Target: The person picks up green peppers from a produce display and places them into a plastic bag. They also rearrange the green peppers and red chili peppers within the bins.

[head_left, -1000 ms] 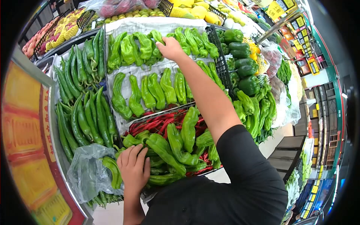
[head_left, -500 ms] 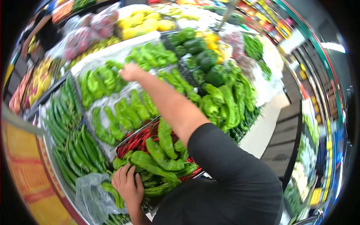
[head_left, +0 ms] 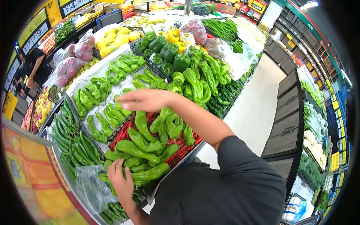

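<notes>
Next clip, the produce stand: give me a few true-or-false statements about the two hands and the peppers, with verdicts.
1. The right hand is held palm down above the long wrinkled green peppers, holding nothing. True.
2. The left hand grips a yellow bell pepper. False: it rests on the long green peppers, beside a clear plastic bag.
3. Thin red chillies lie beneath the green peppers in the nearest crate. True.
4. The dark green bell peppers lie nearer the person than the red chillies. False: they lie farther back.
</notes>
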A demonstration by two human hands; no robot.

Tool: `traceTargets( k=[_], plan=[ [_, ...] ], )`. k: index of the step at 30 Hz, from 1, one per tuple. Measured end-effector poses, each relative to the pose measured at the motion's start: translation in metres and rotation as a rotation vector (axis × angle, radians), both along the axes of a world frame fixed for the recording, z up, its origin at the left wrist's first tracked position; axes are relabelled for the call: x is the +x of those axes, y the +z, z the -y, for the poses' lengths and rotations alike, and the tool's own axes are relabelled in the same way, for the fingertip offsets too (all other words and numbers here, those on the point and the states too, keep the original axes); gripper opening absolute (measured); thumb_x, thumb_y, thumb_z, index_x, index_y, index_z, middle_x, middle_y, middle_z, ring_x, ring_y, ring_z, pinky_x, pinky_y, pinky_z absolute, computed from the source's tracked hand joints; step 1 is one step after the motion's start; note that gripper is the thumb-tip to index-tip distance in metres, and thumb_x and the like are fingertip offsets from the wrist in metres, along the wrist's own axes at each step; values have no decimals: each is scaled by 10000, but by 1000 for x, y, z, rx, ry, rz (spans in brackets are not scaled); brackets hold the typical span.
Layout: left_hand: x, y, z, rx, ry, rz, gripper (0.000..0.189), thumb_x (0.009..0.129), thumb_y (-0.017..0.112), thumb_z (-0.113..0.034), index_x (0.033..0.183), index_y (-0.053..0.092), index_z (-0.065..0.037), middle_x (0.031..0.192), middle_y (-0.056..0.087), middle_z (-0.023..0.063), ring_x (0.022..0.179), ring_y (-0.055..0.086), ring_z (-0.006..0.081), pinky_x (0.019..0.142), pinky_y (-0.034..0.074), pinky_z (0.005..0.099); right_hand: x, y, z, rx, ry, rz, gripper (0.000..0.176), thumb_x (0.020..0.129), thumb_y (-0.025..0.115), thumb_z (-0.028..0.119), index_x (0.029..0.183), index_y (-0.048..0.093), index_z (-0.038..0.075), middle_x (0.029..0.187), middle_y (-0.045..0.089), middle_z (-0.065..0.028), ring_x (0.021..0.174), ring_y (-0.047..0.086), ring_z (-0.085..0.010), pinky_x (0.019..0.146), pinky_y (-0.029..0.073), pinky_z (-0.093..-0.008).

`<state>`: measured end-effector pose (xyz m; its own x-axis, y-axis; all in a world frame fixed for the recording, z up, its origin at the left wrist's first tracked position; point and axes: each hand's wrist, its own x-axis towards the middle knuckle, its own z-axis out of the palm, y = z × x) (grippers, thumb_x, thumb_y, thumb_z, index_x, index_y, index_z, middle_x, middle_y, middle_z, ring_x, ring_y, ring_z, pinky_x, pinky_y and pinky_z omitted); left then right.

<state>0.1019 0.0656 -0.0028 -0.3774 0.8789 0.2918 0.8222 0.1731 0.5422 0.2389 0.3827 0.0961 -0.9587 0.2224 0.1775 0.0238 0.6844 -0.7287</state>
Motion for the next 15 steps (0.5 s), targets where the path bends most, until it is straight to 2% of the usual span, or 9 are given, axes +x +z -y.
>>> traceTargets(
  k=[2,4,10,12,13,15],
  plan=[
    [11,6,7,-12,3,69,328,905,623,-64,1230,628,-26,1292,600,171,1230,528,375,1105,363,472,46,6,34,-145,76,62,604,1061,482,438,1468,470,-9,1413,568,-230,1307,552,-339,1088,439,-424],
    [16,0,15,-41,-49,52,374,885,655,-89,1255,623,-36,1294,596,165,1238,521,383,1083,374,461,81,4,64,-213,96,104,581,1060,501,409,1455,482,-17,1372,593,-225,1261,583,-333,1056,460,-426],
    [34,-11,37,-119,-91,-45,384,871,682,-145,1239,628,-52,1315,581,155,1255,510,370,1101,355,481,137,-58,117,-315,-19,164,513,1053,526,345,1399,523,-33,1254,635,-206,1178,626,-323,982,503,-402],
    [38,-11,42,-114,-100,-34,384,868,688,-158,1234,630,-59,1318,579,151,1270,501,363,1112,342,492,143,-75,124,-203,-54,207,479,1038,550,311,1372,542,-32,1198,640,-203,1119,641,-333,939,515,-405],
    [40,-14,45,-118,-100,-27,385,869,690,-154,1238,629,-61,1330,572,140,1305,484,355,1126,313,494,145,-81,126,-181,-85,228,461,1022,565,248,1392,535,-26,1238,631,-193,1148,626,-324,954,500,-397],
    [44,-12,49,-121,-95,-35,388,870,690,-151,1243,628,-63,1340,567,135,1330,471,347,1133,295,491,144,-82,131,-106,-139,203,425,1005,589,218,1364,563,-8,1154,657,-175,1074,652,-311,884,518,-387]
  ],
)
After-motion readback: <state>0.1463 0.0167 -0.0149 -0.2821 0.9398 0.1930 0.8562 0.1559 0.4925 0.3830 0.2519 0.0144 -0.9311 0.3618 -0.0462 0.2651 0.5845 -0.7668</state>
